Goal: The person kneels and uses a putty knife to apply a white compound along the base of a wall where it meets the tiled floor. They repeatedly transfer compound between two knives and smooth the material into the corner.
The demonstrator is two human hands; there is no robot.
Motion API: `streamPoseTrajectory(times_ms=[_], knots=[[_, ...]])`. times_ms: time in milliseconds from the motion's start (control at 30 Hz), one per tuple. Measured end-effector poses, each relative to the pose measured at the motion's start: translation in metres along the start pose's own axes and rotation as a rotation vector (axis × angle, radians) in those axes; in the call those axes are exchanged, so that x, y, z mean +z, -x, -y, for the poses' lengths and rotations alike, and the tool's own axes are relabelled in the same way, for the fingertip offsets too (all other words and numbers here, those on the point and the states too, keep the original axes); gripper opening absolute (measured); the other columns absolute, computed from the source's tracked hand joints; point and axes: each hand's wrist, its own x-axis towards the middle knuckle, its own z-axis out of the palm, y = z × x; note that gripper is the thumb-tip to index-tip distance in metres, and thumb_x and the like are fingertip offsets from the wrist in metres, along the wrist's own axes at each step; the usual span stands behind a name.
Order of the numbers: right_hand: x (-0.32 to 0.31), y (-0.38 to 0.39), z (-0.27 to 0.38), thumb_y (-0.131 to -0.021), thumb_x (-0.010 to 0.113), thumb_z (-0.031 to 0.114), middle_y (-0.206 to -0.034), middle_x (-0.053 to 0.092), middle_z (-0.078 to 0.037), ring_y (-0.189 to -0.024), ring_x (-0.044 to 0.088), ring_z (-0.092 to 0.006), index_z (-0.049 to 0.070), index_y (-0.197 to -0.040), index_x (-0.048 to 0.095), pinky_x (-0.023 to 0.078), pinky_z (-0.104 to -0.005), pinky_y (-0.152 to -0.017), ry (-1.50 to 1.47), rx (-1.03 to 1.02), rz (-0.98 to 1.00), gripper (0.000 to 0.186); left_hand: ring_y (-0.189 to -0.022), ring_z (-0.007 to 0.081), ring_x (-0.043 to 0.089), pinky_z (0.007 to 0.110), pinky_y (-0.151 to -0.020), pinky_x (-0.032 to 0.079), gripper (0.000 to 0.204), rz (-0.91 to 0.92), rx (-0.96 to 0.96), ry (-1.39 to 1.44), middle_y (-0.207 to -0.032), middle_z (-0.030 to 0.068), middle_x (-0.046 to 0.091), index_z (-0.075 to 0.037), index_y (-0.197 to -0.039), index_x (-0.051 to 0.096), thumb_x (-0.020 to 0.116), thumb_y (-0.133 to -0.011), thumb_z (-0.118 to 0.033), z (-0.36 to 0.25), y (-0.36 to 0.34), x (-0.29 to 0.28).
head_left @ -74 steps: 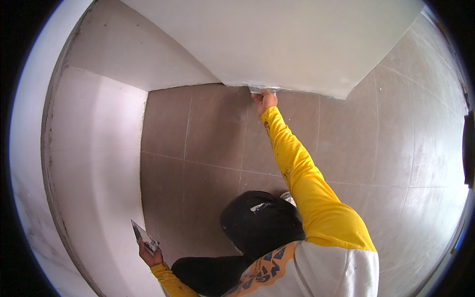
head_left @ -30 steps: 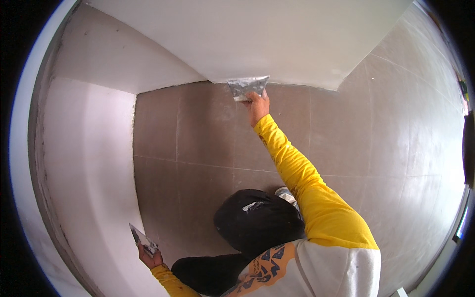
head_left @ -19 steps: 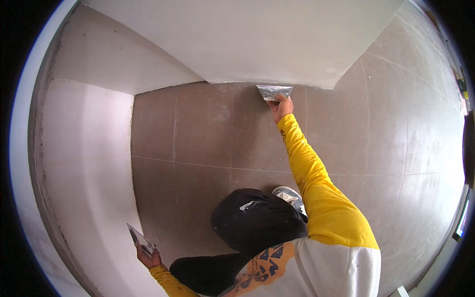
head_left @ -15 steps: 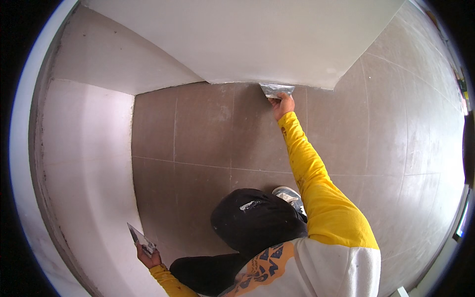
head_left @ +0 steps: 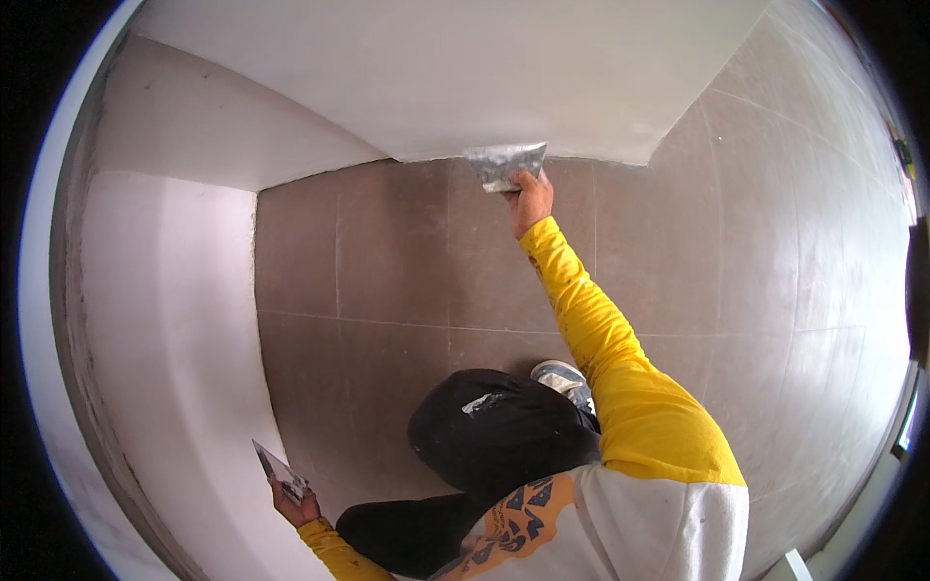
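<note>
My right hand (head_left: 531, 201) is stretched far forward, closed round a wide metal putty knife (head_left: 506, 167). The blade's far edge lies against the bottom of the pale wall (head_left: 504, 77), where it meets the floor. At the lower left, my left hand (head_left: 294, 504) grips a second putty knife (head_left: 271, 463), whose pointed blade corner tilts up beside the left wall. Greyish smears show on this second blade near the fingers. The handles of both tools are mostly hidden by my hands.
Brown floor tiles (head_left: 387, 252) with thin pale joints spread beneath me. A whitish wall (head_left: 174, 290) runs along my left, and a recessed wall section (head_left: 213, 116) joins it at the far left corner. My bent knee (head_left: 484, 431) and shoe (head_left: 562, 380) are in the middle foreground.
My right hand has moved left along the wall's bottom edge with its putty knife, and more of the blade's face shows. My left hand has barely moved.
</note>
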Motion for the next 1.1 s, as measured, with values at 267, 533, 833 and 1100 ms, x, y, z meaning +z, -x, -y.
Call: streamPoseTrajectory(times_ms=[267,533,833,1100], knots=[[-0.071,-0.023,0.024,-0.084,0.05,0.004,-0.1,0.061,-0.011,-0.087,0.063,-0.0282,0.002,-0.108,0.054,0.057,-0.0407,-0.072,-0.051,0.007,-0.184,0.024,-0.097,0.0198,0.064,0.033,-0.076,0.054,0.039,-0.099,0.026,-0.043,-0.115,0.0044,0.066,-0.01,-0.117,0.063,0.072,-0.079,-0.016,0.003,0.004,0.006],[-0.085,-0.051,0.047,-0.083,0.051,0.003,-0.095,0.06,-0.013,-0.083,0.062,-0.0288,-0.002,-0.099,0.054,0.057,-0.0423,-0.072,-0.063,0.01,-0.251,0.017,-0.099,0.021,0.063,0.034,-0.079,0.052,0.041,-0.093,0.025,-0.059,-0.116,0.0051,0.065,-0.01,-0.119,0.062,0.072,-0.08,-0.018,0.005,0.008,0.011],[-0.079,-0.069,0.052,-0.085,0.057,0.004,-0.097,0.058,-0.014,-0.085,0.061,-0.029,-0.003,-0.097,0.055,0.058,-0.0414,-0.07,-0.015,0.029,-0.331,0.014,-0.098,0.0204,0.064,0.034,-0.077,0.054,0.04,-0.002,-0.016,-0.006,-0.116,0.0061,0.066,-0.01,-0.12,0.062,0.071,-0.082,-0.016,0.003,-0.006,-0.011],[-0.041,-0.079,0.076,-0.078,0.065,-0.006,-0.09,0.057,-0.012,-0.08,0.06,-0.0238,-0.003,-0.096,0.052,0.058,-0.0368,-0.068,0.032,0.065,-0.317,0.022,-0.104,0.0214,0.06,0.035,-0.085,0.05,0.039,0.07,-0.036,0.007,-0.12,0.005,0.064,-0.01,-0.117,0.063,0.072,-0.079,-0.017,0.005,0.004,0.004]])
